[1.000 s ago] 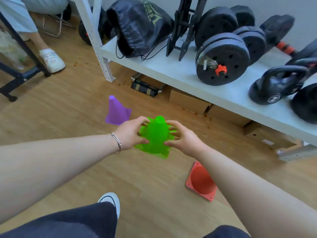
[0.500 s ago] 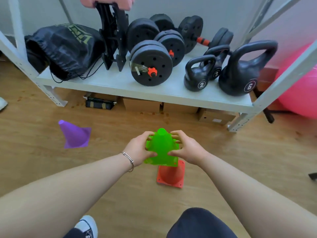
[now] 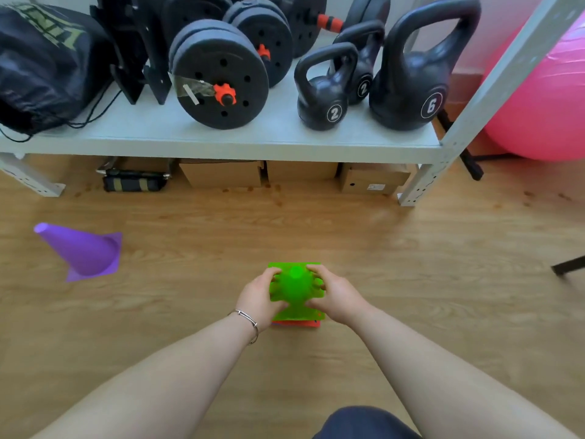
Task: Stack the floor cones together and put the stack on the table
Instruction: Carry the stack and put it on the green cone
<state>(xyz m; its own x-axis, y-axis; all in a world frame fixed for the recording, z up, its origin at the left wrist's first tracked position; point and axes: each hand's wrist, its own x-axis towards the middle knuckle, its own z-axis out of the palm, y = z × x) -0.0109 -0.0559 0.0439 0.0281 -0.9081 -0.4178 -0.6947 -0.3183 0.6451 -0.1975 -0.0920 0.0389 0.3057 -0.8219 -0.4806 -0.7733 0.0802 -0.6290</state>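
Bare forearms, thin silver bracelet [image 3: 248, 318], dark trousers [image 3: 364, 423]

Translucent plastic green cone [image 3: 296, 285]; wood-grain floor [image 3: 411, 280]; matt black kettlebells [image 3: 411, 74].

You have the green cone [image 3: 296, 286]: bright lime, slightly translucent. The red-orange cone [image 3: 294, 324]: you see only a thin strip of its colour. The purple cone [image 3: 85, 253]: plain violet. The floor [image 3: 411, 264]: light brown wood grain. The shelf [image 3: 253, 137]: pale grey. The kettlebells [image 3: 411, 90]: black, with white circled numerals 2 and 6. The weight plates [image 3: 218, 74]: black, orange collars. The ball [image 3: 544, 99]: pink. Your bracelet [image 3: 250, 320]: silver.
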